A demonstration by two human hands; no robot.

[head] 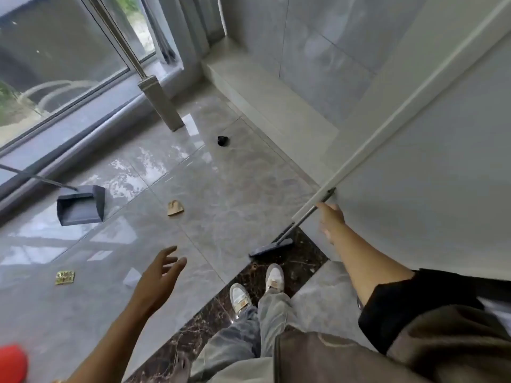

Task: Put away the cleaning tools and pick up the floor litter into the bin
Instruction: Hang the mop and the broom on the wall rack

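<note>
Mostly light, stiff tools and flimsy litter on a glossy floor

Nearest, the left hand [159,275] hangs over the tiled floor [235,189] with fingers spread wide, holding nothing. Just beyond it lies a white paper scrap [132,277], and farther toward the floor's left edge a gold foil wrapper [65,277]. Both look thin and flat, so a pinch at a raised edge should serve better than a scoop on such slick tile.

At the right edge, the broom [272,247] stands with its head on the dark marble strip and its thin handle leaning up against a white door panel [414,161]. The right hand [331,219] is right beside that handle with fingers extended, not wrapped round it; whether it touches cannot be told. The broom looks light and rigid, and it would likely carry best gripped mid-handle.

Mid-floor sits a crumpled brown paper piece [175,208], soft and easy to pinch. Toward the window-side edge lies a dark long-handled dustpan [81,207], probably stiff plastic, best lifted by its handle. Farther on, a small black object [223,140] lies near the raised step; what it is cannot be told. Beyond it, what seems a flat mop [161,103] stands upright by the window. A red thing [12,363] fills the near left corner; no bin is plainly seen.
</note>
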